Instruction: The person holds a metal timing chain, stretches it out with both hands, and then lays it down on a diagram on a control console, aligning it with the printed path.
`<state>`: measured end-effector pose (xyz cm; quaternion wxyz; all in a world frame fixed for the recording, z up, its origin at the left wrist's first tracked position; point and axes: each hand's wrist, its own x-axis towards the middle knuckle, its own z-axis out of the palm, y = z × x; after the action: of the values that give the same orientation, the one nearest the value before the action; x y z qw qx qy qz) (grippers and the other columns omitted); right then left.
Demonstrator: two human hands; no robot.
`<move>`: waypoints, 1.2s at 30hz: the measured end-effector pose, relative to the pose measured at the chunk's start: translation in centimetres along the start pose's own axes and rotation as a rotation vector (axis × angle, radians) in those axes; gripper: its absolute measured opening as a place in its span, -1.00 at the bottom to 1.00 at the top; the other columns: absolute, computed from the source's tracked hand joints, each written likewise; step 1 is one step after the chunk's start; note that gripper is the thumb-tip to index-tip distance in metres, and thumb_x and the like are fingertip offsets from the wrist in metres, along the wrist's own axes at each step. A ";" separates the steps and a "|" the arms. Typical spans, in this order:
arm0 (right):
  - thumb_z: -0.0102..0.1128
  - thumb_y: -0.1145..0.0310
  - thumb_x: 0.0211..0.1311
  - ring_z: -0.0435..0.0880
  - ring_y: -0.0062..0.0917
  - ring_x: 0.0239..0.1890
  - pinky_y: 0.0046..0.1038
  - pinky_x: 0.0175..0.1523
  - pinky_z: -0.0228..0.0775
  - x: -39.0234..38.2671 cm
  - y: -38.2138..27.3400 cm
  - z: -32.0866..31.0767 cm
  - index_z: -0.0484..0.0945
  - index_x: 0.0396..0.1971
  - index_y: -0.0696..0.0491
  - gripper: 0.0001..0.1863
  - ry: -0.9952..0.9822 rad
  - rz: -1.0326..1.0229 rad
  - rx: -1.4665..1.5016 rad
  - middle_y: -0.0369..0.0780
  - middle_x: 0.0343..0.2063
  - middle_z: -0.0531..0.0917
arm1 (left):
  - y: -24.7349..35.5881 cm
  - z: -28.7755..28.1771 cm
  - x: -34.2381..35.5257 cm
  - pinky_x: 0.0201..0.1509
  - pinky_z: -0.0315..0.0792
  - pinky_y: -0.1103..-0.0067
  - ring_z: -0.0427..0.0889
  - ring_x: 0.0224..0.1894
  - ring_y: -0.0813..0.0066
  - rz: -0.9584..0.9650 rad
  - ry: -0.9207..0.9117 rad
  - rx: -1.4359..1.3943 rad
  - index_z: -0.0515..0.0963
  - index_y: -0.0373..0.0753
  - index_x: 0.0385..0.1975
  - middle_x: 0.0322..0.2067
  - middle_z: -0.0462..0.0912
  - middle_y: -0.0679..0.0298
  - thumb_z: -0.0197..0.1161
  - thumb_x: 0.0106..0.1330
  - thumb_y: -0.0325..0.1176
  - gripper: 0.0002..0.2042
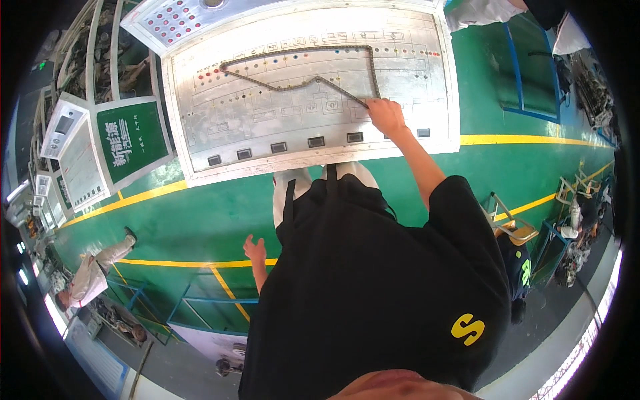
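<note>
A dark metal roller chain (373,70) lies in a closed, angular loop on a pale, sloping test panel (227,143). My right hand (387,117) rests at the loop's lower right corner, with its fingers closed on the chain. Part of the chain there is hidden under the fingers. My left hand (255,251) hangs beside my body, away from the panel, its fingers loosely apart and holding nothing. Rows of small coloured sockets and printed diagrams show inside and around the loop, and several dark rectangular switches (316,141) line the panel's near edge.
A raised box with red buttons (175,23) joins the panel's far left. Further left stand a green board (133,140) and another console (77,143). A stool (519,230) is behind me on the right. Blue metal frames (523,110) and another person (93,270) are further off.
</note>
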<state>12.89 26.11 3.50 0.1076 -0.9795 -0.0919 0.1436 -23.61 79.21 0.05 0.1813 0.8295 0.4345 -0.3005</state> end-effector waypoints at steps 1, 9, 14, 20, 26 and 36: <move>0.15 0.33 0.24 0.71 -0.24 -0.24 -0.20 -0.17 0.57 0.2 -0.4 -0.1 0.60 -0.28 0.04 -0.86 0.003 -0.006 0.004 -0.17 -0.36 0.71 | -0.4 0.1 0.1 0.44 0.07 0.17 0.26 0.33 -0.05 -0.004 0.007 -0.002 0.36 -0.08 0.30 0.28 0.32 -0.04 0.29 0.19 -0.10 -0.37; 0.16 0.30 0.24 0.73 -0.27 -0.31 -0.21 -0.25 0.59 5.1 -6.8 1.4 0.55 -0.35 0.05 -0.86 0.253 0.135 0.110 -0.17 -0.40 0.69 | -1.4 0.0 -0.4 0.43 0.06 0.15 0.23 0.35 -0.03 0.086 -0.032 0.069 0.36 -0.12 0.27 0.25 0.36 -0.05 0.31 0.19 -0.10 -0.38; 0.13 0.38 0.14 0.73 -0.29 -0.34 -0.22 -0.30 0.59 4.6 -6.8 3.5 0.56 -0.41 0.04 -0.92 0.304 0.027 0.049 -0.19 -0.44 0.69 | -0.6 -1.3 -0.6 0.42 0.07 0.15 0.24 0.33 -0.04 0.035 0.007 0.032 0.36 -0.12 0.26 0.23 0.37 -0.06 0.31 0.20 -0.11 -0.39; 0.11 0.41 0.11 0.74 -0.28 -0.38 -0.24 -0.30 0.59 1.6 -2.9 2.9 0.58 -0.45 0.05 -0.92 0.188 -0.053 -0.002 -0.16 -0.49 0.70 | -1.6 -1.4 -0.1 0.42 0.06 0.15 0.24 0.34 -0.03 0.121 0.036 0.019 0.37 -0.13 0.25 0.22 0.38 -0.05 0.30 0.19 -0.11 -0.39; 0.18 0.26 0.17 0.73 -0.18 -0.37 -0.14 -0.25 0.57 1.9 -1.9 0.4 0.65 -0.55 0.05 -0.78 -0.006 0.068 0.011 -0.15 -0.51 0.72 | -0.3 -1.1 -0.4 0.43 0.03 0.17 0.22 0.36 -0.01 0.092 0.017 0.025 0.36 -0.14 0.25 0.24 0.37 -0.05 0.28 0.20 -0.12 -0.40; 0.17 0.18 0.22 0.70 -0.19 -0.25 -0.16 -0.18 0.56 7.2 -4.9 1.4 0.60 -0.36 0.10 -0.74 0.140 0.037 0.116 -0.11 -0.45 0.69 | 0.1 -1.6 -0.7 0.44 0.02 0.18 0.21 0.35 -0.03 0.102 0.012 0.033 0.36 -0.15 0.26 0.24 0.35 -0.09 0.31 0.19 -0.12 -0.39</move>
<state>18.50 32.63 1.48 0.1679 -0.9807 -0.0576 0.0819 -23.31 79.62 1.77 0.1800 0.8552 0.3876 -0.2932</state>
